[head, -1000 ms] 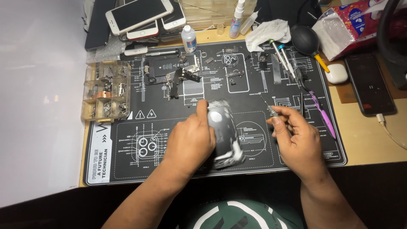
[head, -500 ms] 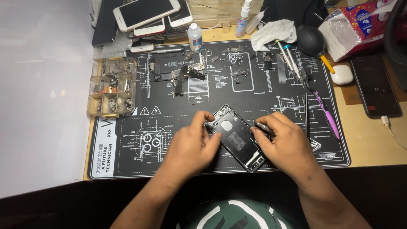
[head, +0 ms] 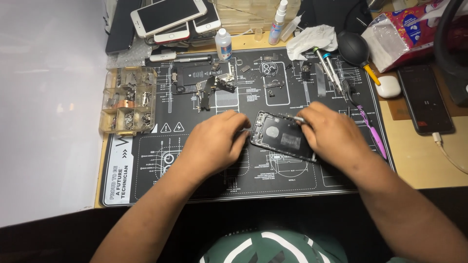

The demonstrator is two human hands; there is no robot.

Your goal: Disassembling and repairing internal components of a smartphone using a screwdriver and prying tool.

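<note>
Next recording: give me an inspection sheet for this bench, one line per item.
Surface: black repair mat printed with white diagrams, on a wooden desk.
Job's things: opened phone body, insides up, lying flat on the mat.
Clutter: parts tray, loose phone parts, stacked phones, small bottles, white cloth, screwdrivers, black air blower, purple pry tool, white earbud case.
Grips: left hand at the body's left edge; right hand over its right side, holding a thin metal tool.
Cables: white cable plugged into a dark phone.
Surroundings: tissue pack.
</note>
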